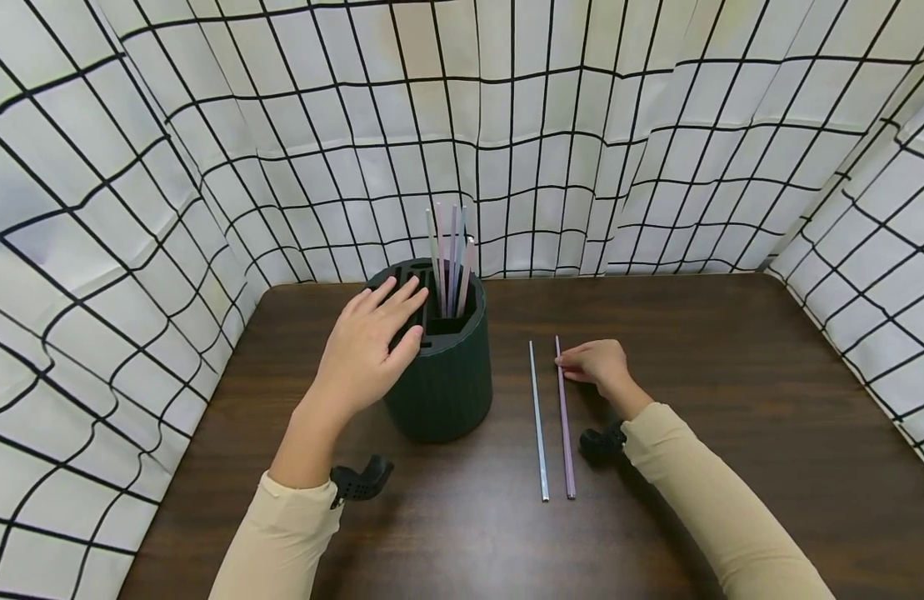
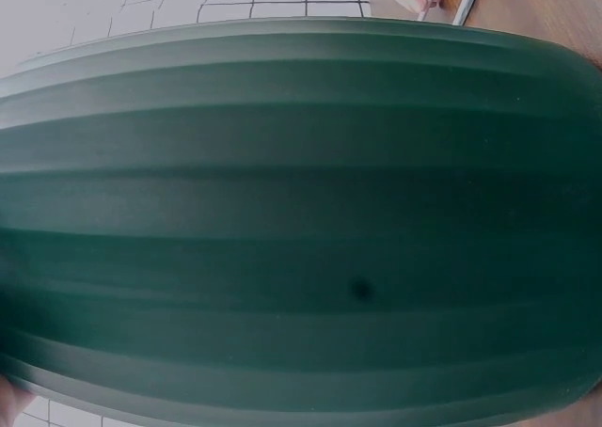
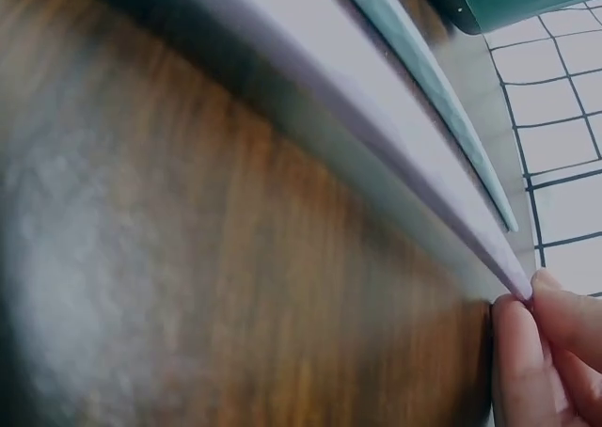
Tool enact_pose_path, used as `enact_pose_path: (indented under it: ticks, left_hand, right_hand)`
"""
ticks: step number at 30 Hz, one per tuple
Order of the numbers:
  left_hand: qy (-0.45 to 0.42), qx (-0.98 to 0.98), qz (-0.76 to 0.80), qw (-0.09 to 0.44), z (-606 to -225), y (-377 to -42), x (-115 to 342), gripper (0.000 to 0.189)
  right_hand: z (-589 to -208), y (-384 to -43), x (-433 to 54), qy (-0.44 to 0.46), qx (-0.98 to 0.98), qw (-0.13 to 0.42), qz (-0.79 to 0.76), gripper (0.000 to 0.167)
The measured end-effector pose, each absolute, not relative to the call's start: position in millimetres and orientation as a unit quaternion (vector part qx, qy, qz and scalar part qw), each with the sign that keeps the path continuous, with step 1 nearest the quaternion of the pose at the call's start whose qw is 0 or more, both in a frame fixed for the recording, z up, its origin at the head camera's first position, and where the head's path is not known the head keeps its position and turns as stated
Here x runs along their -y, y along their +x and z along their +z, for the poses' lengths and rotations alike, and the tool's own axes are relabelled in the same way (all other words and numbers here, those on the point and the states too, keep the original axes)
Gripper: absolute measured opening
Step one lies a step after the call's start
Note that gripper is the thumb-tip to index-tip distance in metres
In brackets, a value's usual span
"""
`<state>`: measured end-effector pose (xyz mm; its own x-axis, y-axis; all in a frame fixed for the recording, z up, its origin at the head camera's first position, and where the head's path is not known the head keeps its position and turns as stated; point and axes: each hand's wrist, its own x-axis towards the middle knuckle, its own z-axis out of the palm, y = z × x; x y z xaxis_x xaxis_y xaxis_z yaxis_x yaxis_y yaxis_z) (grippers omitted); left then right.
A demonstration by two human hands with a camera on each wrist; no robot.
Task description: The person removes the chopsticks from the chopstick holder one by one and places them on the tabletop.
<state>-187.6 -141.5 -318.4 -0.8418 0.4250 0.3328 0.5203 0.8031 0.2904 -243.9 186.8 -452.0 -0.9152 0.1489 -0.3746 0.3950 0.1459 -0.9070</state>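
Note:
My right hand (image 1: 598,365) pinches a purple chopstick (image 1: 566,433) near its thin far end, between thumb and fingertips. Beside it on the left, roughly parallel, a light blue chopstick (image 1: 539,433) lies on the table. In the right wrist view the purple chopstick (image 3: 376,117) tapers toward the pinching fingertips (image 3: 562,319). My left hand (image 1: 364,346) spreads its fingers over the top of a round, dark green utensil holder (image 1: 447,396), covering part of its slots. The holder's ribbed wall (image 2: 301,201) fills most of the left wrist view.
Several pastel chopsticks (image 1: 452,258) stand upright in the holder's right-hand compartment. The dark wooden table (image 1: 701,350) is enclosed at the back and sides by white cloth (image 1: 551,167) with a black grid. Each wrist wears a black camera mount (image 1: 362,479).

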Motion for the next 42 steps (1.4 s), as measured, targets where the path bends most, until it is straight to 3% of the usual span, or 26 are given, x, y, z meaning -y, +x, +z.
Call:
enact_pose_path:
  ticks: [11, 27, 42]
  left_hand:
    - [-0.246, 0.944, -0.186, 0.118, -321.8, -182.8, 146.1, 0.053]
    - [-0.250, 0.940, -0.195, 0.123, -321.6, -186.1, 143.1, 0.052]
    - [-0.249, 0.941, -0.195, 0.121, -318.8, -186.1, 142.1, 0.053]
  right_hand:
    - [-457.1, -237.8, -176.2, 0.183, -0.756, 0.093, -0.621, 0.019]
    - [-458.0, -235.9, -181.6, 0.181, -0.735, 0.055, -0.651, 0.023]
    - [-442.8, -224.0, -199.6, 0.170, -0.672, 0.077, -0.717, 0.034]
